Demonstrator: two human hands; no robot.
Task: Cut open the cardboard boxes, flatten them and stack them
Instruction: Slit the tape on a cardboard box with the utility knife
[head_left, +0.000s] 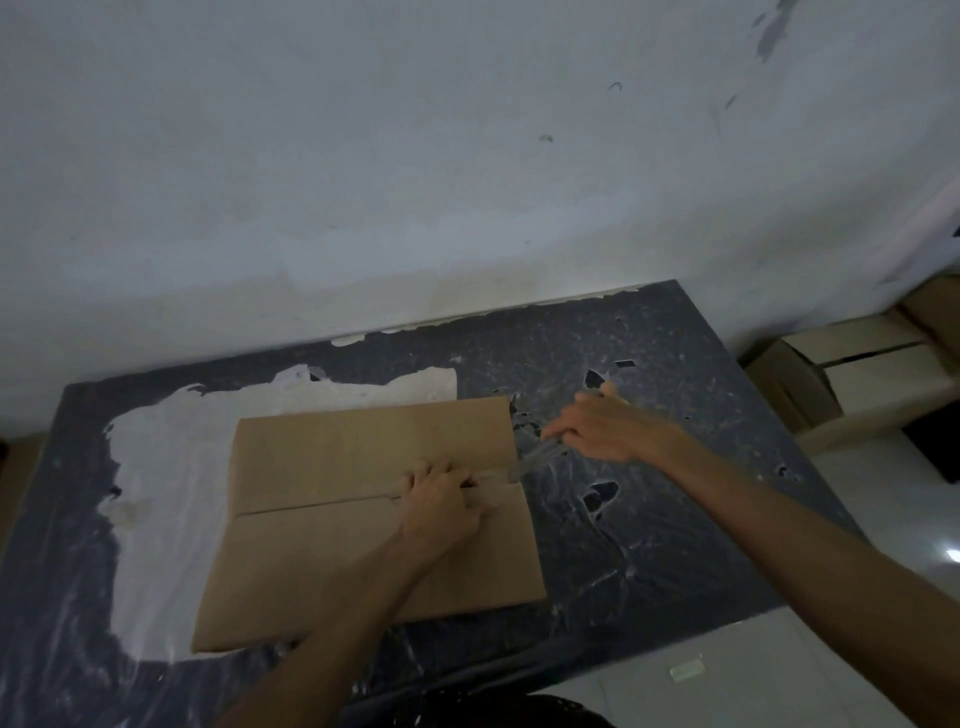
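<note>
Item: table (675, 364), dark speckled top, set against a stained white wall (415, 156). The covering is torn in several spots, and a large white patch (156, 493) takes up the table's left part.

Item: cardboard box (322, 571), plain brown. It lies on the table left of centre, partly over the white patch, with its near edge close to the table's front edge. The top flaps are closed and meet along a seam (311, 506) running left to right.

Item: left hand (441, 501), knuckles up, resting on the box at the right end of the seam. The fingers are bent with their tips down at the flap line. Whether they pinch anything there cannot be told.

Item: pale narrow piece (535, 456), translucent and blurred. It slants from the box's right edge, at the seam, up to the other hand. Blade or tape: cannot tell.

Item: right hand (602, 431), just beside the box's right edge and over the bare table. Its fingers are curled round the upper end of the pale narrow piece.

Item: more cartons (857, 374), pale brown, standing on the floor (883, 519) past the table's right end, against the wall. One has a dark gap between its top flaps.
</note>
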